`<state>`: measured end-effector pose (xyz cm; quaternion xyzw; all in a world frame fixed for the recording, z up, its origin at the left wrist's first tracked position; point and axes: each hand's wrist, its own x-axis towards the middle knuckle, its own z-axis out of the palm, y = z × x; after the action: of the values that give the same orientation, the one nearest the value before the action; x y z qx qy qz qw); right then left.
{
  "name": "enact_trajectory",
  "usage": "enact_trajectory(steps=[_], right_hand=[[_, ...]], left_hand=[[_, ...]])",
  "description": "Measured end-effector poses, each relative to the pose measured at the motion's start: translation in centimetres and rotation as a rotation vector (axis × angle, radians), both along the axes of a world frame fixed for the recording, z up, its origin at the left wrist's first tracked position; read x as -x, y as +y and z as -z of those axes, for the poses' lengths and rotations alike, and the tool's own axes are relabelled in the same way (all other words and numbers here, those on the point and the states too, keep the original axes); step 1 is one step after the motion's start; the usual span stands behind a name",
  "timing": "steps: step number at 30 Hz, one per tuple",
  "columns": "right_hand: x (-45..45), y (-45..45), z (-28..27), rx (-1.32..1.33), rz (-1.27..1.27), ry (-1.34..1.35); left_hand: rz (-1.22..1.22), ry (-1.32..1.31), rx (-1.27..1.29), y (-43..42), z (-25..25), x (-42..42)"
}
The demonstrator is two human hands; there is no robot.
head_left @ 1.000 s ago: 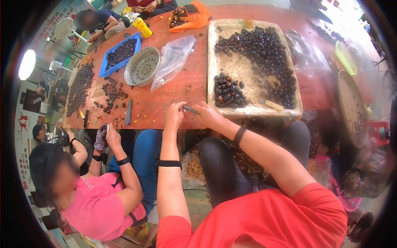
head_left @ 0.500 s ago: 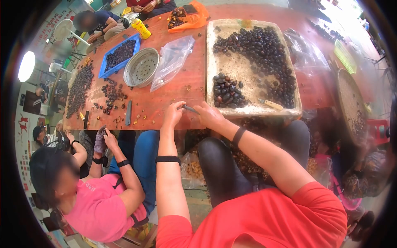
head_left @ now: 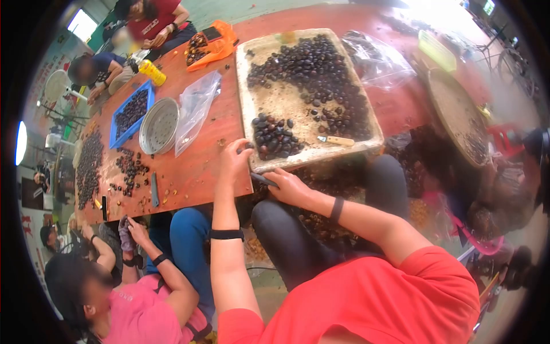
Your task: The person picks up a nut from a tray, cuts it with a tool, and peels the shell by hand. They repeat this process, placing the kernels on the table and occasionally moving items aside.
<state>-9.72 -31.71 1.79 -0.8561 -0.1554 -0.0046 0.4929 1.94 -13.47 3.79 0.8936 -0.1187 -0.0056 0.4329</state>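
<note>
My left hand (head_left: 232, 163) is closed at the table's edge, beside the tray's near left corner, with a dark, glossy nut (head_left: 247, 148) pinched at its fingertips. Lower and to the right, my right hand (head_left: 289, 188) wraps round a grey-handled knife (head_left: 262, 179) that points toward the left hand. A gap separates the two hands. In front of them is a worn, pale tray (head_left: 275, 100) holding many similar dark nuts (head_left: 321, 63), with a smaller pile (head_left: 275, 136) in its near left corner. A wooden-handled knife (head_left: 336, 140) lies near the tray's front rim.
On the red table (head_left: 200, 166) are a metal strainer bowl (head_left: 159, 126), a clear plastic bag (head_left: 197, 112), a blue tray (head_left: 150, 92) of nuts and a grey tool (head_left: 154, 189). A co-worker in pink (head_left: 154, 309) sits at my left. A round woven tray (head_left: 452, 109) stands at the right.
My right hand with the knife has dropped down and away from my left hand, where both were close together. My view has turned, so the table and trays appear shifted left and tilted.
</note>
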Motion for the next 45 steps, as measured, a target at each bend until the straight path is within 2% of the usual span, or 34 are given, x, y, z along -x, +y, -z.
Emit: enact_trajectory(steps=[1,3,4,9,11,12,13,15,16,17,19,21,24,27,29,30,32,33,35,36,38,39,41,45], right_hand=[[0.8,-0.9,0.4,0.006,0.013,-0.005],[2.2,-2.7,0.7,0.049,0.012,0.085],[2.7,-3.6,0.6,0.065,0.005,0.124],[3.9,-6.1,0.8,0.104,0.067,0.107],[3.8,-6.7,0.5,0.1,0.074,0.099],[3.7,-7.0,0.4,0.103,0.063,0.108],[3.5,-7.1,0.2,0.104,0.048,0.116],[3.1,-6.9,-0.1,0.075,0.045,0.102],[3.1,-6.9,-0.1,0.053,0.049,0.094],[3.0,-6.8,-0.2,0.048,0.029,0.093],[2.4,-5.9,-0.6,-0.017,0.039,0.034],[1.8,-5.0,-1.3,-0.046,-0.008,0.062],[0.9,-3.6,-1.9,-0.078,0.01,0.055],[-0.3,-2.0,-2.5,-0.047,-0.015,-0.011],[-1.2,-0.9,-2.8,-0.059,-0.034,0.008],[-1.6,-0.3,-2.9,-0.074,-0.04,0.028],[-2.4,0.8,-2.9,-0.068,-0.024,0.05],[-2.9,1.3,-2.5,-0.065,-0.002,0.071],[-3.8,2.4,-1.5,-0.063,-0.017,0.066],[-4.2,2.9,-1.0,-0.061,-0.031,0.057],[-4.9,3.9,0.0,-0.048,-0.045,0.056],[-5.3,4.4,0.3,-0.037,-0.065,0.046],[-6.1,5.5,0.9,-0.036,-0.079,0.061],[-6.3,6.4,-1.1,-0.068,-0.1,0.119]], left_hand=[[0.013,-0.005,0.006,-1.9,-0.6,-0.3],[0.099,0.095,-0.122,-5.5,-1.8,-0.6],[0.13,0.05,-0.238,-7.2,-2.7,-0.4],[0.217,-0.092,-0.438,-9.6,0.0,-1.7],[0.062,0.163,-0.247,-9.2,-1.0,-1.6],[0.007,0.175,-0.025,-8.1,0.7,-2.2],[-0.002,0.171,-0.03,-6.7,1.6,-2.5],[-0.257,0.569,0.636,-3.6,2.8,-2.1],[-0.299,0.639,0.941,-2.1,3.3,-1.5],[-0.318,0.628,0.941,-1.3,4.1,-1.1],[-0.51,0.767,1.657,1.3,5.1,-0.5],[-0.438,0.748,1.74,3.3,5.8,0.7],[-0.424,0.675,1.741,4.4,4.0,2.6],[-0.461,0.573,1.623,5.3,3.7,3.3],[-0.45,0.539,1.428,5.7,2.5,3.8],[-0.456,0.536,1.432,6.1,2.7,3.9],[-0.453,0.485,1.027,6.8,3.2,3.9],[-0.457,0.488,1.027,7.0,3.4,4.0],[-0.444,0.312,0.477,7.4,3.9,4.1],[-0.443,0.32,0.476,7.7,4.3,4.1],[-0.383,0.253,0.195,8.4,5.0,3.8],[-0.382,0.26,0.193,8.4,5.2,3.8],[-0.309,-0.004,-0.112,8.7,5.5,3.8],[-0.333,0.033,-0.098,8.6,4.7,3.9]])
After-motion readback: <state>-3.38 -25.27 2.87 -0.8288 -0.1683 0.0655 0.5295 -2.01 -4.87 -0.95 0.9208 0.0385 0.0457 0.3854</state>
